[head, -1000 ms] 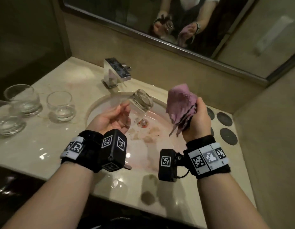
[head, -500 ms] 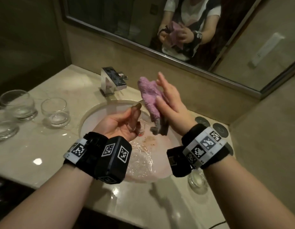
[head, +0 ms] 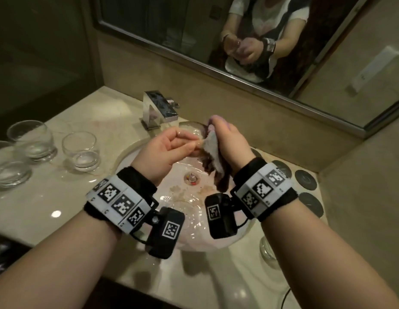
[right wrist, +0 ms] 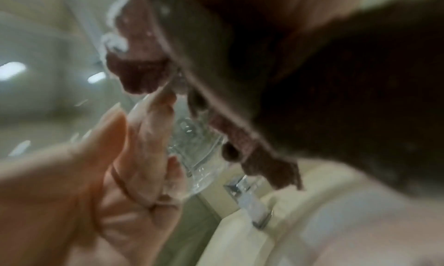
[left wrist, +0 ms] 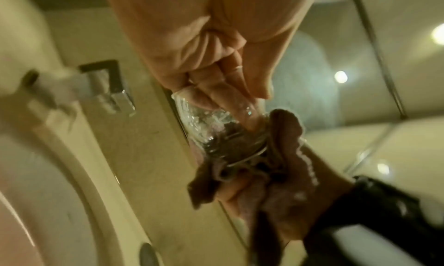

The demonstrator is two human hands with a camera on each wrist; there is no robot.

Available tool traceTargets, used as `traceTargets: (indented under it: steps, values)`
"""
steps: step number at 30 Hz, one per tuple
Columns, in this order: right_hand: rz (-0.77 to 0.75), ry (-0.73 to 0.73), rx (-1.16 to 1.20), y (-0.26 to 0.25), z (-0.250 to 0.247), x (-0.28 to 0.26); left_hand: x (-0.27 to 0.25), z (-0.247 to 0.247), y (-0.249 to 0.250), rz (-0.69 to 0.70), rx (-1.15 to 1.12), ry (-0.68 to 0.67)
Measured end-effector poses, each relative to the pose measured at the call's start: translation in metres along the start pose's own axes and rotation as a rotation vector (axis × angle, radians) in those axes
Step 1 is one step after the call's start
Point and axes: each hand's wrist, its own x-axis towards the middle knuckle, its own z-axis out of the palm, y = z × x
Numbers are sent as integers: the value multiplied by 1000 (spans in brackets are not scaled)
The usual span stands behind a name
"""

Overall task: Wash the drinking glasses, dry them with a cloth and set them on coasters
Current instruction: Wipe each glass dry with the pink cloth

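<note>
Over the sink basin (head: 136, 157) my left hand (head: 183, 144) grips a clear drinking glass (head: 190, 130) on its side, fingers curled round its wall. My right hand (head: 218, 132) grips a pink cloth (head: 213, 150) and presses it into the glass's mouth; the cloth's tail hangs down toward the drain. In the left wrist view the glass (left wrist: 216, 131) sits in my fingers with the cloth (left wrist: 286, 152) bunched at its rim. The blurred right wrist view shows the glass (right wrist: 197, 150) between my left hand (right wrist: 134, 156) and the cloth (right wrist: 144, 66).
Three more glasses (head: 29, 139) (head: 81, 150) (head: 6, 170) stand on the counter at the left. A chrome faucet (head: 159, 110) is behind the basin. Dark round coasters (head: 305, 179) (head: 311, 204) lie at the right, and another glass (head: 267, 250) stands near the front right. A mirror hangs above.
My hands came together: the cloth, held apart from the glass a second ago, is now pushed into its mouth. The glass turned sideways toward my right hand.
</note>
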Motion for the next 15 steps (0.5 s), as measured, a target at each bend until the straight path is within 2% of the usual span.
traceTargets:
  steps: [2, 4, 7, 10, 12, 13, 14, 15]
  values:
    - [91, -51, 209, 2, 3, -2, 2, -4, 1, 12, 138, -57]
    - [38, -1, 133, 5, 2, -2, 4, -7, 6, -20, 143, -91]
    - [-247, 147, -163, 10, -4, 0, 8, -12, 18, -210, -81, -110]
    - [-592, 123, -380, 15, -12, 1, 11, -14, 31, -412, -274, -56]
    - [-769, 101, -413, 17, -14, -1, 11, -8, 34, -402, -320, -62]
    - [-808, 121, -386, 15, -12, -5, 11, -3, 35, -369, -319, -54]
    - [-786, 155, -327, 15, -9, -4, 11, 2, 34, -316, -283, -41]
    - [-701, 188, -239, 12, -4, -4, 10, 7, 33, -254, -221, -25]
